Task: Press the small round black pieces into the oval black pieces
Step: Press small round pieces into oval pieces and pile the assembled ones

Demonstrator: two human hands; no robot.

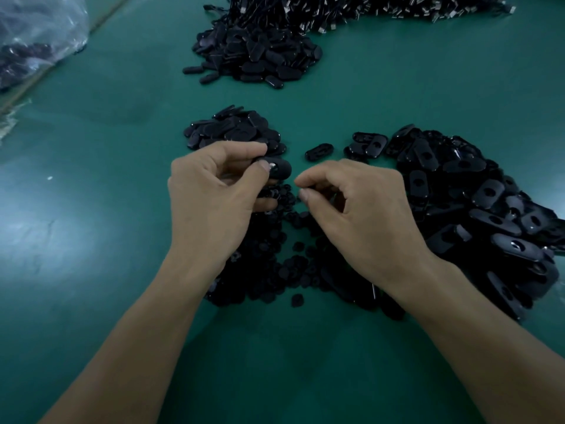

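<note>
One oval black plastic piece (279,169) is held in the left hand (214,191), above the near edge of a heap of small round black pieces (290,267). It is gripped between thumb and curled fingers, with the thumb laid on its face. The right hand (360,203) is closed to a narrow pinch just beside it. Whether a round piece is held in that pinch cannot be determined. A heap of open-holed oval black pieces (477,209) lies to the right on the green table surface (107,209).

Risks noted:
- The insert may be seated crooked if pressure is applied off-centre.
- A small piece may be dropped into the heap below and lost among identical parts.
- Finished and unfinished ovals may be mixed, since the heaps lie close together.
</note>
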